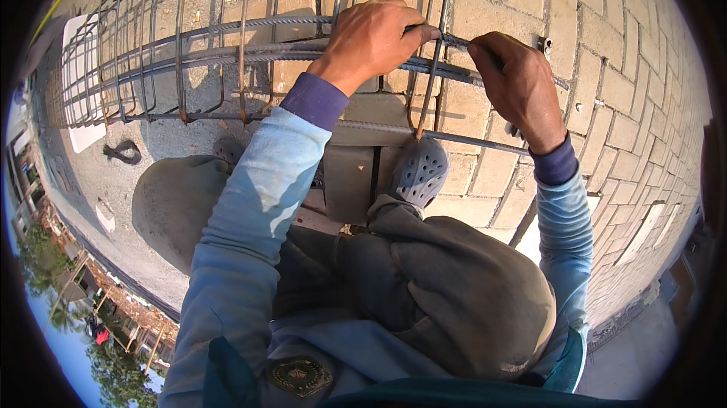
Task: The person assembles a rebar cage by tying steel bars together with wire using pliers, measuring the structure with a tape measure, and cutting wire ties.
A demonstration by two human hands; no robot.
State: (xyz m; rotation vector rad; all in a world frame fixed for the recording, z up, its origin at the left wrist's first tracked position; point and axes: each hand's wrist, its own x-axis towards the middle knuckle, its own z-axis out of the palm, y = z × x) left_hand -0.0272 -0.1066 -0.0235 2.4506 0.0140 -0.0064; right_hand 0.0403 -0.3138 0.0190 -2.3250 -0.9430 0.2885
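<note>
A steel rebar cage (pixel 244 50) lies lengthwise in front of me, its long ribbed bars crossed by thin bent stirrups. My left hand (pixel 371 38) is closed over the upper bar, thumb and forefinger pinching at a stirrup (pixel 429 84) where it crosses that bar. Just right of this crossing, my right hand (pixel 521 88) is closed, fingers curled and thumb pressed in beside the bar. What its fingertips hold, if anything, is hidden. The ribbed bars (pixel 454 73) run on beneath the right hand, and their ends show past it.
Tan paving blocks (pixel 628 97) cover the ground to the right; rough concrete (pixel 163 139) lies left. A white board (pixel 78 105) sits under the cage's far left end. A dark curled piece (pixel 123 153) lies near it. My grey clog (pixel 421 171) is close to the lower bar.
</note>
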